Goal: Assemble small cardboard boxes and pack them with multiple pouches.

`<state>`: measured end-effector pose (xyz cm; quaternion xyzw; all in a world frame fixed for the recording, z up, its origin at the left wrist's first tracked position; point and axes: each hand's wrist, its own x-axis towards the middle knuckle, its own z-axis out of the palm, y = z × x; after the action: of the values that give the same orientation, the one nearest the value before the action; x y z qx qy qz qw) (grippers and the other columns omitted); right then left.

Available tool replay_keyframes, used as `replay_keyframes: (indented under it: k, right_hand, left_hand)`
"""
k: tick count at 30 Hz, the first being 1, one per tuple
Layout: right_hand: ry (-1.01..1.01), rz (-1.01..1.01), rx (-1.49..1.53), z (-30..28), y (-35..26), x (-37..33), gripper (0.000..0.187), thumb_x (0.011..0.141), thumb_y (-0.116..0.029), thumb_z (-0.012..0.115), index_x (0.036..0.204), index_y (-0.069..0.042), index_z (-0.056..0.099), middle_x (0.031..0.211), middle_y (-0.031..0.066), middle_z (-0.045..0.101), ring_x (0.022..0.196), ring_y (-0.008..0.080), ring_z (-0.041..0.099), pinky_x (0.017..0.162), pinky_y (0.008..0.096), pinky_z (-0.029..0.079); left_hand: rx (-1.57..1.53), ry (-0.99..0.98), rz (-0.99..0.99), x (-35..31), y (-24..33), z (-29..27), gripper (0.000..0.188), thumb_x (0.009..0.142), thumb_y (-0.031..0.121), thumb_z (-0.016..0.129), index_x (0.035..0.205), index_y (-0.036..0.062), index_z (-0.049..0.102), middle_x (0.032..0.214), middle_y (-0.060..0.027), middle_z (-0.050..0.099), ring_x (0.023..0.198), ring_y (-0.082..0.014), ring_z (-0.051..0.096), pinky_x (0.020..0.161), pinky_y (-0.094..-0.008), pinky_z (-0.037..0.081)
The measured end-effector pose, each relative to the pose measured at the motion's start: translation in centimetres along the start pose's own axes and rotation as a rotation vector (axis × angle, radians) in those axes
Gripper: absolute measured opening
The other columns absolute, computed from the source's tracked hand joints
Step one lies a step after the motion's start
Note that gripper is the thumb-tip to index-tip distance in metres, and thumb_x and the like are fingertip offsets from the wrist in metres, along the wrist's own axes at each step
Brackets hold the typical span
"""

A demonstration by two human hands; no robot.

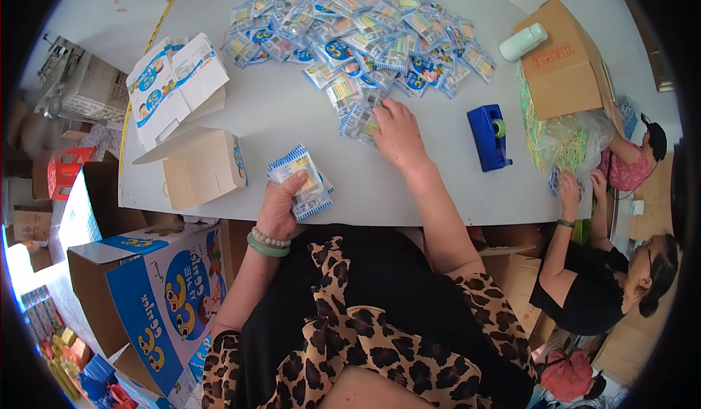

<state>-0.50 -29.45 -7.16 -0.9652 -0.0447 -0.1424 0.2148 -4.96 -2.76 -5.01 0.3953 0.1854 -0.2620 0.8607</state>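
My left hand (277, 203) is closed round a few small clear plastic packets (310, 185) with blue-and-white striped ends, the thumb lying on top. The packets hold coloured strips or sticks that I cannot make out exactly. Farther forward and to the right, my right hand (398, 135) reaches the near edge of a large pile of similar packets (350, 33). Its fingers are bent onto one packet (359, 123) there, gripping its right side; the fingertips are partly hidden. An open small carton (197, 179) lies on the table left of my left hand.
Flattened printed cartons (179, 80) lie at the left. A blue tape dispenser (488, 137) stands right, near a cardboard box (562, 59) with a white bottle (523, 42) on it. A large printed box (161, 299) stands below the table's left edge. Other people sit at right.
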Motion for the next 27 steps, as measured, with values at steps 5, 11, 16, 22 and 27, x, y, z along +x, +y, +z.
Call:
replay_keyframes:
  k: [5, 11, 16, 22, 27]
  right_hand:
    - [-0.21, 0.057, -0.138, -2.3, -2.2, 0.7, 0.036, 0.075, -0.017, 0.066, 0.108, -0.006, 0.056, 0.108, 0.0127, 0.056, 0.107, 0.0321, 0.052, 0.084, 0.0408, 0.045]
    - [-0.259, 0.291, -0.012, -2.9, -3.0, -1.6, 0.031, 0.072, -0.019, 0.068, 0.096, -0.004, 0.056, 0.092, 0.0136, 0.059, 0.085, 0.0325, 0.057, 0.076, 0.038, 0.046]
    - [-0.301, 0.601, 1.161, -3.4, -6.1, -3.0, 0.02, 0.077, -0.016, 0.068, 0.083, -0.003, 0.054, 0.078, 0.0024, 0.057, 0.071, 0.014, 0.053, 0.068, 0.0284, 0.043]
    - [-0.442, 0.502, 1.079, 1.3, -11.1, -3.4, 0.021, 0.083, -0.019, 0.066, 0.085, -0.003, 0.052, 0.077, 0.004, 0.055, 0.071, 0.0133, 0.052, 0.064, 0.0304, 0.043]
    - [-0.425, 0.399, 0.783, 0.4, -13.7, -3.7, 0.024, 0.085, -0.024, 0.063, 0.085, -0.002, 0.051, 0.076, 0.015, 0.057, 0.073, 0.0283, 0.059, 0.066, 0.0378, 0.046]
  left_hand:
    - [-0.042, 0.025, -0.002, 0.0, -0.2, -0.4, 0.031, 0.088, 0.008, 0.064, 0.116, 0.0, 0.056, 0.106, -0.0114, 0.066, 0.091, -0.0235, 0.068, 0.078, -0.0376, 0.059]
    - [-0.089, 0.014, -0.033, -0.4, 0.3, 0.4, 0.028, 0.089, 0.006, 0.062, 0.115, 0.0001, 0.056, 0.106, -0.0112, 0.066, 0.09, -0.0227, 0.068, 0.077, -0.0375, 0.059]
    - [-0.038, 0.078, 0.007, 0.0, -0.2, 0.4, 0.029, 0.09, 0.008, 0.062, 0.117, 0.0014, 0.056, 0.106, -0.0096, 0.066, 0.088, -0.0211, 0.067, 0.075, -0.0362, 0.058]
    - [-0.095, 0.04, 0.126, -0.5, 0.4, 1.9, 0.027, 0.089, 0.012, 0.065, 0.114, 0.0029, 0.058, 0.108, -0.0068, 0.066, 0.094, -0.0178, 0.065, 0.082, -0.0343, 0.054]
    - [-0.013, 0.056, 0.155, -0.6, 0.1, 0.0, 0.032, 0.085, 0.012, 0.068, 0.114, 0.0035, 0.058, 0.105, -0.0077, 0.066, 0.094, -0.02, 0.065, 0.081, -0.0339, 0.054]
